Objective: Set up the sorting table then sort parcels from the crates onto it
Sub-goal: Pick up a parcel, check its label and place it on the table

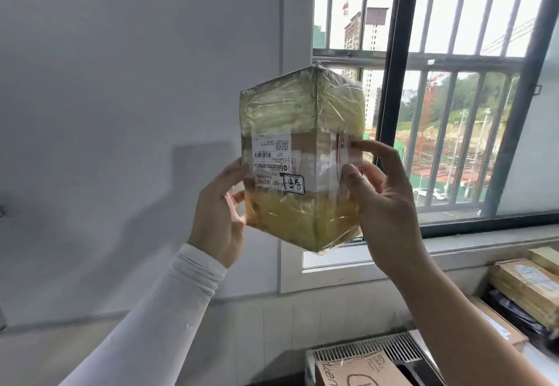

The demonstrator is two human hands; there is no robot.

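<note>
Head camera view, looking forward and slightly up. Nearest, at the bottom edge, a brown cardboard box point(360, 369) sits in a white slatted crate point(363, 348); more parcels point(526, 285) are stacked at lower right. Above these, two forearms rise, the left in a white sleeve point(157, 310). Between them a taped cardboard parcel point(302, 158) is held in mid-air at about face height, one vertical corner edge turned toward the camera. Its long axis stands upright. The left hand point(219, 213) presses the parcel's left face, fingers curled behind it. The right hand point(384, 201) grips the right face, thumb in front, fingertips point(358, 144) on the side. A shipping label point(272, 164) faces the viewer, printed upside down, so reading it likely calls for turning the parcel end over end. Both hands sit equally close. Behind is a grey wall point(121, 83) and a barred window point(453, 83) showing buildings.
</note>
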